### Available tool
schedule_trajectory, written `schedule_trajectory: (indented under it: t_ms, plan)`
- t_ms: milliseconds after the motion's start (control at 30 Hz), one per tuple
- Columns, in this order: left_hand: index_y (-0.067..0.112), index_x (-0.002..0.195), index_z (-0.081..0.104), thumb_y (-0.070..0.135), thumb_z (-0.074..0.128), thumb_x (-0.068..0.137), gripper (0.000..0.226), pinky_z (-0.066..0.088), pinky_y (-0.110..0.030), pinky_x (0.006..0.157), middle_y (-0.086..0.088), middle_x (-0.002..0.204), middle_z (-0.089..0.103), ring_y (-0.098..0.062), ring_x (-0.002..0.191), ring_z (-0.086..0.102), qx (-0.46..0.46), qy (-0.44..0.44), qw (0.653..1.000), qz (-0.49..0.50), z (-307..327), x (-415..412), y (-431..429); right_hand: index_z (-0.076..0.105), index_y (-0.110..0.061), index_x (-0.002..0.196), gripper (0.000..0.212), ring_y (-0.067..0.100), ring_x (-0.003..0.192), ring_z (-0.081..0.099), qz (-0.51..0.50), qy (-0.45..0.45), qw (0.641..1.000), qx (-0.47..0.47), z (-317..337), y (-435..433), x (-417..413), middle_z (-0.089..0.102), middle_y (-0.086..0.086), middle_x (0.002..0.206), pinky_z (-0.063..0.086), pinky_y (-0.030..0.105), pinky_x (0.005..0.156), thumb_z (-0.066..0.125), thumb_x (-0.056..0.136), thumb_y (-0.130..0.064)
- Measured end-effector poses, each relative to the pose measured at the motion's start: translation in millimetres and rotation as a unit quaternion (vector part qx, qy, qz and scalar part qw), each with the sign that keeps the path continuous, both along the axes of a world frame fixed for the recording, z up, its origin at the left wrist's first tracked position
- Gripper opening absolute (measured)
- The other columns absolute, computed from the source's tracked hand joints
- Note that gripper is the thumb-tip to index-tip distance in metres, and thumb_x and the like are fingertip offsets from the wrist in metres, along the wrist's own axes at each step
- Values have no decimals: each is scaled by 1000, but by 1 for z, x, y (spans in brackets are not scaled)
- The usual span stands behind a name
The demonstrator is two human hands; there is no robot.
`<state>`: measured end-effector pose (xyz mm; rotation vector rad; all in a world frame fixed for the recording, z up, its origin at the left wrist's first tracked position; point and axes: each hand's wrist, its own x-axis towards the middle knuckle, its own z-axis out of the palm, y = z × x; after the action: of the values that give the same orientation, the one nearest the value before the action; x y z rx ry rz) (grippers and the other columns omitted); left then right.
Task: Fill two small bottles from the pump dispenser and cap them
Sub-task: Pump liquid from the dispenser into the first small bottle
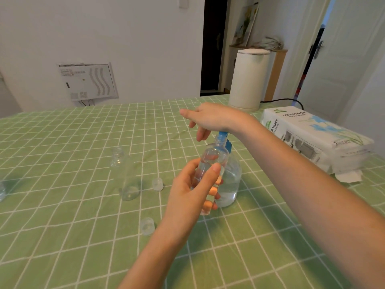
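now your left hand (190, 185) grasps small bottle (214, 156) near upright, mouth under pump dispenser (232, 180) spout; right hand (210, 118), fingers loose, atop pump

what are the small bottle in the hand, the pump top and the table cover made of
Bottle: clear, glossy, probably plastic; the left hand shows through it, though glass can't be ruled out. Pump top: opaque blue, smooth, looks like moulded plastic. Table cover: green with white grid; soft creases suggest thin cloth or vinyl, faint sheen leaves that open.
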<state>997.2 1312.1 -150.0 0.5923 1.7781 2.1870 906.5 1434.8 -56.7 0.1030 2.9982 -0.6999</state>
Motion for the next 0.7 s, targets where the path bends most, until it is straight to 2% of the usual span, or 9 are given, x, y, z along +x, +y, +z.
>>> schedule_trajectory:
  t_ms: [133, 267, 367, 567, 700]
  plan:
    - [25, 96, 67, 54, 63, 61, 45, 45, -18, 46, 9, 68, 63, -6, 56, 53, 0, -2, 1000, 0, -1, 1, 0, 58, -4, 118, 66, 26, 95, 67, -4, -15, 1000, 0, -6, 1, 0, 73, 8, 87, 46, 39, 94, 24, 97, -56]
    - [24, 95, 66, 52, 61, 62, 44, 46, -18, 46, 9, 68, 64, -5, 54, 54, -8, 2, 1000, 5, -2, -1, 0, 59, -4, 118, 66, 28, 95, 68, -10, -13, 1000, -5, -8, 1, -1, 73, 8, 86, 47, 39, 93, 25, 97, -57]
    - [23, 98, 66, 53, 61, 61, 48, 45, -17, 45, 9, 68, 64, -5, 53, 53, -10, -2, 1000, 10, -3, -2, -1, 56, -3, 122, 66, 26, 93, 68, -7, -7, 1000, 0, -9, -1, -3, 73, 7, 86, 47, 37, 86, 26, 97, -56]
    - [24, 100, 66, 49, 61, 66, 42, 45, -17, 46, 10, 68, 63, -7, 56, 54, -3, -3, 1000, 0, -3, 0, 0, 62, -1, 113, 62, 24, 89, 68, -5, 38, 999, 1, -5, 3, -3, 73, 9, 84, 47, 28, 73, 30, 98, -52]
    - [25, 101, 65, 50, 61, 63, 46, 45, -17, 46, 9, 69, 63, -7, 56, 54, 1, -8, 1000, 5, -4, 1, -2, 63, -1, 113, 63, 24, 91, 68, 3, 29, 1000, 4, -8, -1, -2, 73, 9, 84, 46, 24, 71, 29, 98, -52]
